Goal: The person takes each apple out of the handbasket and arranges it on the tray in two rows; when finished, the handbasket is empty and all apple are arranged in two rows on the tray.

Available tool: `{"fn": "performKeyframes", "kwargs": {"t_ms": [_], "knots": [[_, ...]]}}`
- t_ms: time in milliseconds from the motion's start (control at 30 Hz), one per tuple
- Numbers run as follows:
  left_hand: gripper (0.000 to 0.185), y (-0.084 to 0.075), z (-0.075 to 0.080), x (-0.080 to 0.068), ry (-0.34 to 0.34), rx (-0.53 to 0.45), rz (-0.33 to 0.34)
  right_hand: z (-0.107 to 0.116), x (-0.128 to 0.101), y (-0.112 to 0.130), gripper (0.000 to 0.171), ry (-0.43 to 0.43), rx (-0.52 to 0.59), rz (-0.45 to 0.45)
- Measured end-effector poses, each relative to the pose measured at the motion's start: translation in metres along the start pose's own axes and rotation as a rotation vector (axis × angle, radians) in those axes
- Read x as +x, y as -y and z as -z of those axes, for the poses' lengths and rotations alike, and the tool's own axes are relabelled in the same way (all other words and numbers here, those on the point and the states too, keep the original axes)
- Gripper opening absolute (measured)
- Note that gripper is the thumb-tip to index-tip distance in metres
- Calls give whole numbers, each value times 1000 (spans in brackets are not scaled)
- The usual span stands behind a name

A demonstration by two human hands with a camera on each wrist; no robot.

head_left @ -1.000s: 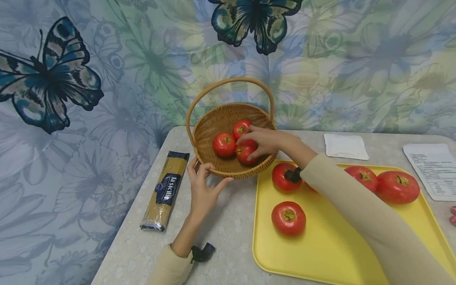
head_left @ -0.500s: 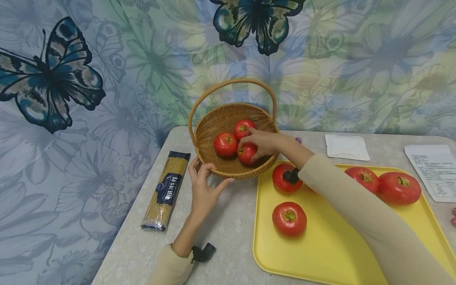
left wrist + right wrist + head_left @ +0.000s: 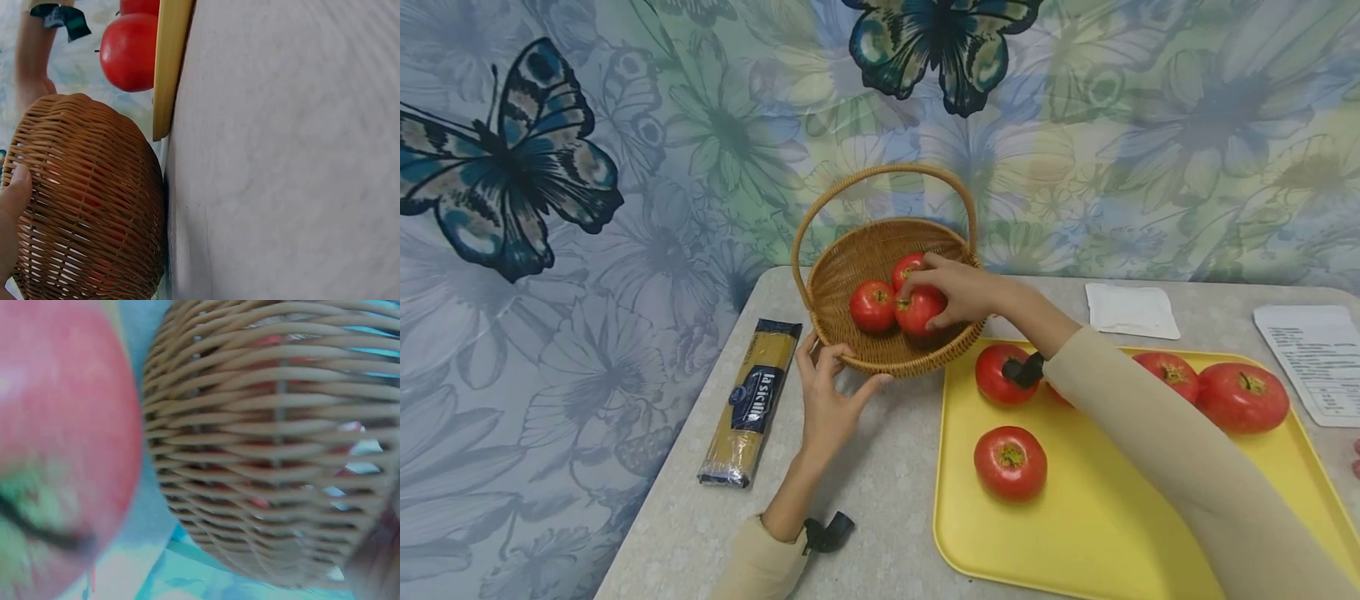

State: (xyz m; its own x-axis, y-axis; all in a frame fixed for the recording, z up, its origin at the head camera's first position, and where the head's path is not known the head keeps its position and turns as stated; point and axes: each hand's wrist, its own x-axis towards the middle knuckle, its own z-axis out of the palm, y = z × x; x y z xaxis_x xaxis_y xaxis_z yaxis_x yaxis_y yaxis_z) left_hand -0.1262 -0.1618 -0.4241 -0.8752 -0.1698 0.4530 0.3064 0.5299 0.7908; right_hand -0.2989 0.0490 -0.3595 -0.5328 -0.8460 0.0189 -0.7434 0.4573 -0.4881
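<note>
A wicker basket (image 3: 842, 250) with a tall handle stands at the back of the table, tilted toward me. My left hand (image 3: 831, 404) grips its near-left rim, fingers over the edge; in the left wrist view the thumb (image 3: 15, 190) presses the woven outside. My right hand (image 3: 958, 292) reaches in over the right side and holds a red apple (image 3: 917, 314), thumb and fingers round it. Beside it in the basket are two more apples, one at the left (image 3: 872, 307) and one behind (image 3: 906, 268), partly covered by the hand.
A yellow tray (image 3: 1000, 546) on the right carries several red apples, including a near one (image 3: 1010, 464) and one under my right wrist (image 3: 1000, 375). A spaghetti packet (image 3: 751, 404) lies left. Behind the tray are a white packet (image 3: 1131, 310) and a printed sheet (image 3: 1311, 362).
The apple in my right hand has risen slightly within the basket, and the hand with it. My left hand stays at the rim.
</note>
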Motion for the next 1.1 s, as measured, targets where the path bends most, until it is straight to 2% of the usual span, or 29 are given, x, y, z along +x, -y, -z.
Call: {"fn": "performKeyframes", "kwargs": {"t_ms": [100,233,333,467,633,833,933,1100], "knots": [[49,-9,3,0,-5,-10,-4,10,-12,6,47,-83,55,55],[49,-11,3,0,-3,-16,-1,23,-39,14,49,-196,146,115],[49,-10,2,0,0,-24,5,28,-71,16,51,-260,213,108],[48,-11,0,0,5,-28,10,25,-122,15,54,-326,285,44],[48,-12,-1,1,10,-23,8,7,-179,8,57,-394,280,-26],[51,11,-5,1,6,-13,13,-24,-236,7,61,-430,242,-78],[52,21,-6,1,-1,-10,8,-41,-258,6,64,-437,221,-95],[52,26,-5,1,-12,-8,-6,-70,-281,4,62,-416,278,-135]]}}
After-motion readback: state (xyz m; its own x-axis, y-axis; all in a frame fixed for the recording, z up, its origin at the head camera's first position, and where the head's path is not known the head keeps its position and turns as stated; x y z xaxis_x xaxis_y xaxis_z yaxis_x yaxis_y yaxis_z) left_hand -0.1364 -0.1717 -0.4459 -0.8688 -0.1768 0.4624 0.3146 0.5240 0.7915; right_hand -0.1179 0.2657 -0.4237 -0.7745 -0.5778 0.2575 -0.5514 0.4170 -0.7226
